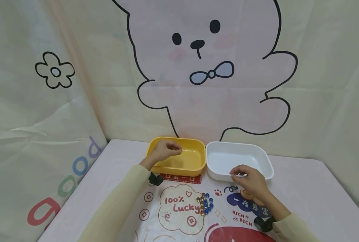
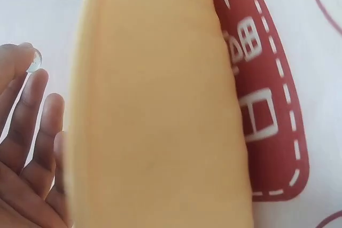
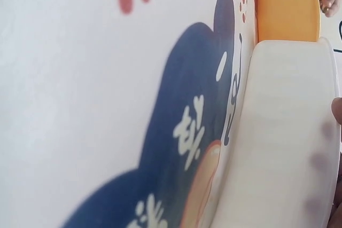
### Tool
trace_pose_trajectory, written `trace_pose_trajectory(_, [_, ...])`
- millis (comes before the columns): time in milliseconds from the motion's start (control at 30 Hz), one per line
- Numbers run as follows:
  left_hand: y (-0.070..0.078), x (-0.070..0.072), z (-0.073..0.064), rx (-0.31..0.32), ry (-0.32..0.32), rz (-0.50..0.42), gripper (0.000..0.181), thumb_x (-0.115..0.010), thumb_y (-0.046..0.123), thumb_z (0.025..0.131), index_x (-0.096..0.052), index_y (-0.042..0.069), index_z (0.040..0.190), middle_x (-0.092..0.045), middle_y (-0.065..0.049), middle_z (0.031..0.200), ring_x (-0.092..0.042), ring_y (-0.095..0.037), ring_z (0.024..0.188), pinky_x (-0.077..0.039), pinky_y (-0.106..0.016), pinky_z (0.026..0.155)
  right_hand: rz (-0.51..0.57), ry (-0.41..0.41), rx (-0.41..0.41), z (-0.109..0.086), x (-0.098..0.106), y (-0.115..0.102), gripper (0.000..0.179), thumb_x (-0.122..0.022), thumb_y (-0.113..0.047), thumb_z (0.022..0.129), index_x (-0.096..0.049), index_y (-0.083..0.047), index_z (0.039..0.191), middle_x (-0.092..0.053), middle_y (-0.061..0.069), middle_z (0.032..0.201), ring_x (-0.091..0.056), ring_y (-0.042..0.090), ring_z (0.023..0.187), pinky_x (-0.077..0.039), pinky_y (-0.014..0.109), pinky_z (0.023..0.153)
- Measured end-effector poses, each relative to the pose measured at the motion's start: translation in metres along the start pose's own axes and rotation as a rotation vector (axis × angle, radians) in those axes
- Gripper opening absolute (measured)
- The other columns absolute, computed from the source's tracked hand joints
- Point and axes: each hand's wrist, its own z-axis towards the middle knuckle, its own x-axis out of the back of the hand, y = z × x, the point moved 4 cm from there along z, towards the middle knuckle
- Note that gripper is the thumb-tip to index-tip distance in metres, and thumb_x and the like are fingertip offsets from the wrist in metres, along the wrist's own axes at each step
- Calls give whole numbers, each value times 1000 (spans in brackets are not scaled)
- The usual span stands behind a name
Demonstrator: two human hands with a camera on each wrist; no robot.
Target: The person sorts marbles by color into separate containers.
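Over the yellow tray (image 1: pixel 179 172), my left hand (image 1: pixel 167 151) pinches a small glass marble (image 2: pixel 35 61) between thumb and fingertips. The marble looks clear in the left wrist view. My right hand (image 1: pixel 251 179) is at the near wall of the white tray (image 1: pixel 240 145), fingers bent down inside its rim. Through that wall the fingertips show as dim spots in the right wrist view. Whether anything lies between the right thumb and fingers is hidden. Gold marbles (image 1: pixel 202 203) and blue marbles (image 1: pixel 211 205) lie grouped on the printed tablecloth in front of the trays.
Both trays stand side by side near the table's back edge, against a curtain (image 1: pixel 209 111) with a bear drawing. Dark wrist straps (image 1: pixel 156 179) sit at both sleeves. The printed tablecloth (image 1: pixel 179 225) covers the table's front.
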Motion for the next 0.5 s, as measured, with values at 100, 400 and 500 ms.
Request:
trace_pose_trajectory(100, [-7,0,5,9,3,-3,14,-74,27,84,-75,20,96,-71,3,91,-61,-15,84,-51,-27,75,-6,-2,0,0,-1,2,9,-72,-20,84,-71,-20,93,-72,-3,93,-62,21,94,-48,43,84])
trace_pose_trajectory(400, [-20,-3,16,82,-3,-1,11,-76,27,83,-76,21,93,-71,4,90,-59,-16,87,-47,-30,81,-10,-9,-14,2,-4,8,9,-72,-20,84,-70,-23,92,-71,-5,93,-60,17,92,-48,40,83])
trace_pose_trajectory(500, [-22,-5,17,97,-3,6,11,-76,25,83,-76,19,92,-70,3,91,-58,-17,88,-47,-31,82,-9,-10,-13,2,-4,9,9,-72,-20,84,-70,-23,92,-71,-6,93,-60,17,92,-48,40,83])
